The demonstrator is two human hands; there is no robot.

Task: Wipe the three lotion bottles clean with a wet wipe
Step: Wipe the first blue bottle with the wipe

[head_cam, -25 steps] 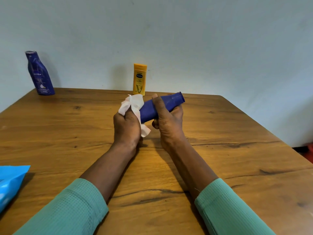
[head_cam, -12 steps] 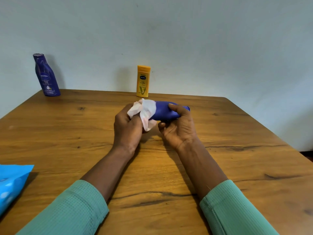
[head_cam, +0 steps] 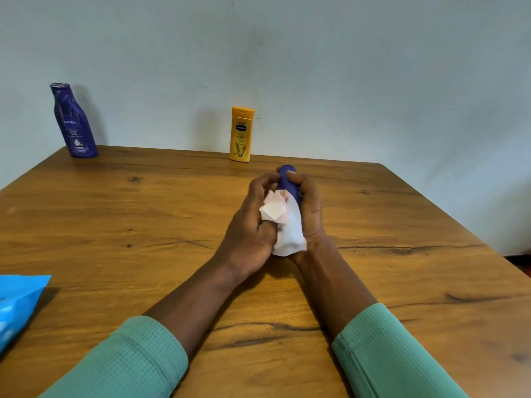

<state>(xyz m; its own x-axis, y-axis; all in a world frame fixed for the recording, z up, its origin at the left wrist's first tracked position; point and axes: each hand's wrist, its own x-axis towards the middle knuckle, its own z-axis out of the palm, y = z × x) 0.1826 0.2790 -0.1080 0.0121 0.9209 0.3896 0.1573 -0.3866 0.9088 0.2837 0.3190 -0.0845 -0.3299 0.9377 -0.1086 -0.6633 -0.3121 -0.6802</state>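
right hand (head_cam: pixel 309 208) is clamped on blue bottle (head_cam: pixel 286 179), left hand (head_cam: pixel 250 228) on wet wipe (head_cam: pixel 290 228); bottle should be rotated between strokes.

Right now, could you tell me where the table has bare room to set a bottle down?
Bare wood lies between the dark blue bottle and the yellow bottle, across the right side of the table, and between the left hand and the wipe pack. It is crowded mid-table, around the held bottle.
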